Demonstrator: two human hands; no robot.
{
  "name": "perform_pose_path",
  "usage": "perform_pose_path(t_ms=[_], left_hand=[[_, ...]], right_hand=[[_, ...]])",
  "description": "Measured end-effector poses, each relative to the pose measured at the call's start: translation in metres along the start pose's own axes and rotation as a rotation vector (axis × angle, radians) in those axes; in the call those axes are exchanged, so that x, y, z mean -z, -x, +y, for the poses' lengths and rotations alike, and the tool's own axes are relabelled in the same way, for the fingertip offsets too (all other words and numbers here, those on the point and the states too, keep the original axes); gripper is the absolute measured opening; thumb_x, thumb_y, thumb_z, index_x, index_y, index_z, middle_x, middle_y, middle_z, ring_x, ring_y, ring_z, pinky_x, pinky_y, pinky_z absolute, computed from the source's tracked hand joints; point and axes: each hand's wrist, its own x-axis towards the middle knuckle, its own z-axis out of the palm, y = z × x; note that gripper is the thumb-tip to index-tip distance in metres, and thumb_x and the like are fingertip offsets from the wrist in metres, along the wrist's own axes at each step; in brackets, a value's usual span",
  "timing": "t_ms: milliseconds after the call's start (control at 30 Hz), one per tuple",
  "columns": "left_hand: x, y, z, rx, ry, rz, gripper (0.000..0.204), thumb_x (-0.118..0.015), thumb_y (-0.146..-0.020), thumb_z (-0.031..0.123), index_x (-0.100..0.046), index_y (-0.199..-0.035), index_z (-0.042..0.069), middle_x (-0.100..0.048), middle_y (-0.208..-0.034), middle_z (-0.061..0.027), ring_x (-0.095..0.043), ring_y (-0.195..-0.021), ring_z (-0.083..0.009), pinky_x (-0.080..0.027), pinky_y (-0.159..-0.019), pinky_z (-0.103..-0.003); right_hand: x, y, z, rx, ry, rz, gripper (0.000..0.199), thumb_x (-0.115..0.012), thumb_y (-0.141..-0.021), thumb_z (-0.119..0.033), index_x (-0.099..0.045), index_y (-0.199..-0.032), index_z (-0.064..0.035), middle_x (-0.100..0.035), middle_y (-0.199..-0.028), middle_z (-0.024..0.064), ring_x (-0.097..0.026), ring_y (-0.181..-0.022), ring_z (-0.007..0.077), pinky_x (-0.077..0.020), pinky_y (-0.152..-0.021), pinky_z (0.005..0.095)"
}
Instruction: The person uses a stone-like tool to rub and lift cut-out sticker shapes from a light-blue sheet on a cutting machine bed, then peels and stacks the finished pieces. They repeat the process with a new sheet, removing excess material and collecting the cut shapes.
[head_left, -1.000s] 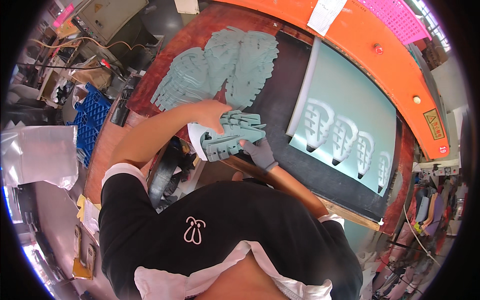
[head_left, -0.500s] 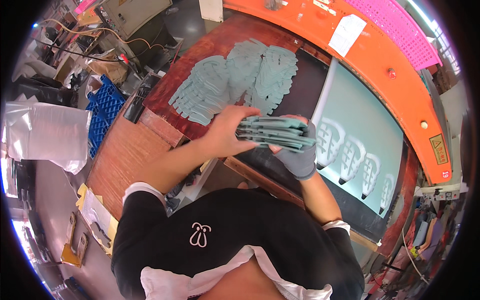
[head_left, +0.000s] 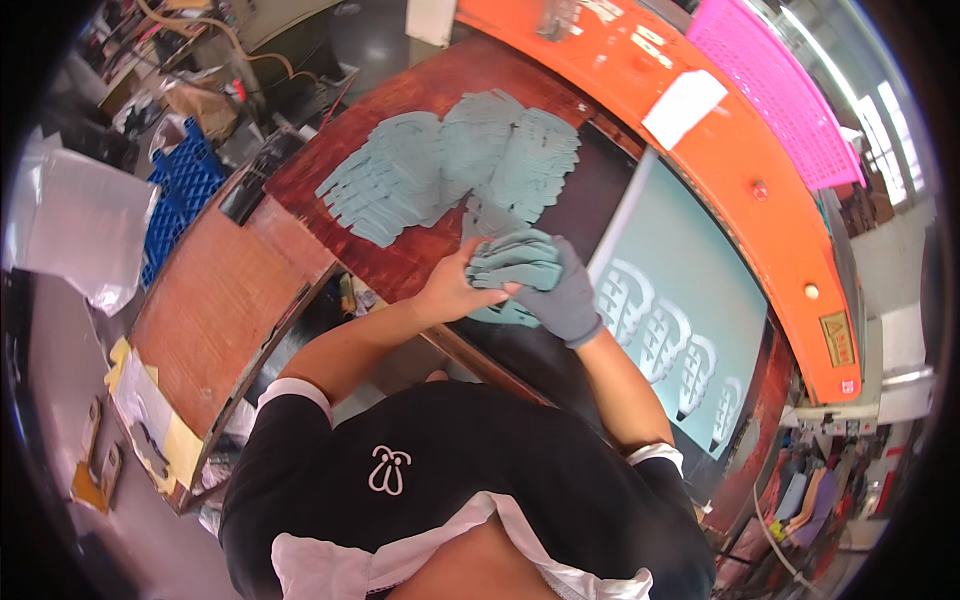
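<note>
Both of my hands grip a stack of thin grey-green cut pieces above the near edge of the board. My bare left hand clasps its left side, thumb at the bottom. Around the right side closes my right hand, in a grey glove; some of its fingers are hidden. Just beyond the stack, more loose pieces of the same colour lie in large fanned piles on the dark red board. Another grey-green bit shows below my hands.
On the right lies a pale green sheet with several slotted cut-out shapes. An orange machine beam arches across the far side, a pink basket behind it. At left are a wooden table and a blue crate.
The stack, seen edge-on before, is now turned so its upper face shows and is held more compactly. Both hands have drawn closer together. The whole view has shifted slightly.
</note>
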Motion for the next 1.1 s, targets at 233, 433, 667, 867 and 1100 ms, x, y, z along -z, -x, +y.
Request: perform_pose_path(t_ms=[233,433,667,867,1100], left_hand=[[0.019,0.004,0.063,0.129,-0.401,-0.128,0.075,-0.075,-0.062,0.035,-0.046,-0.122,0.002,-0.06,-0.107,-0.0216,-0.058,-0.099,-0.0368,-0.045,-0.085,-0.04],[0.091,-0.031,0.117,0.251,-0.668,-0.593,0.064,-0.076,-0.061,0.022,-0.052,-0.118,0.003,-0.064,-0.104,-0.0157,-0.06,-0.102,-0.0273,-0.045,-0.087,-0.036],[0.163,-0.161,0.149,0.524,-0.958,-1.234,0.063,-0.076,-0.058,0.005,-0.055,-0.117,0.003,-0.065,-0.104,-0.0118,-0.059,-0.099,-0.0195,-0.045,-0.086,-0.034],[0.171,-0.279,0.071,0.503,-1.495,-1.455,0.072,-0.079,-0.056,0.015,-0.053,-0.122,0.006,-0.057,-0.119,-0.0147,-0.054,-0.11,-0.0296,-0.043,-0.091,-0.038],[0.181,-0.311,-0.013,-0.049,-1.467,-1.585,0.087,-0.081,-0.05,0.027,-0.048,-0.128,0.009,-0.028,-0.144,-0.0115,-0.024,-0.133,-0.031,-0.034,-0.102,-0.041]], right_hand=[[0.001,0.002,-0.013,-0.064,-0.626,-0.088,0.035,-0.067,-0.073,-0.003,-0.057,-0.107,-0.0035,-0.061,-0.101,0.0045,-0.055,-0.097,0.0158,-0.0427,-0.086,0.0288],[-0.071,0.016,-0.006,-0.18,-1.057,-0.097,0.034,-0.058,-0.085,-0.01,-0.05,-0.118,-0.0042,-0.052,-0.117,0.0039,-0.049,-0.104,0.0123,-0.0416,-0.089,0.029],[-0.162,-0.044,-0.013,-0.26,-1.285,-0.254,0.035,-0.047,-0.096,-0.017,-0.04,-0.129,-0.0054,-0.053,-0.12,0.0082,-0.054,-0.108,0.0188,-0.0471,-0.091,0.0353],[-0.229,-0.143,0.013,-0.64,-1.611,0.087,0.029,-0.05,-0.095,-0.023,-0.047,-0.116,-0.004,-0.058,-0.113,0.0115,-0.062,-0.096,0.0234,-0.0519,-0.082,0.0381],[-0.242,-0.141,0.032,-0.87,-1.413,0.27,0.038,-0.056,-0.092,-0.029,-0.045,-0.119,-0.0045,-0.06,-0.107,0.0078,-0.063,-0.088,0.0218,-0.051,-0.08,0.0351]])
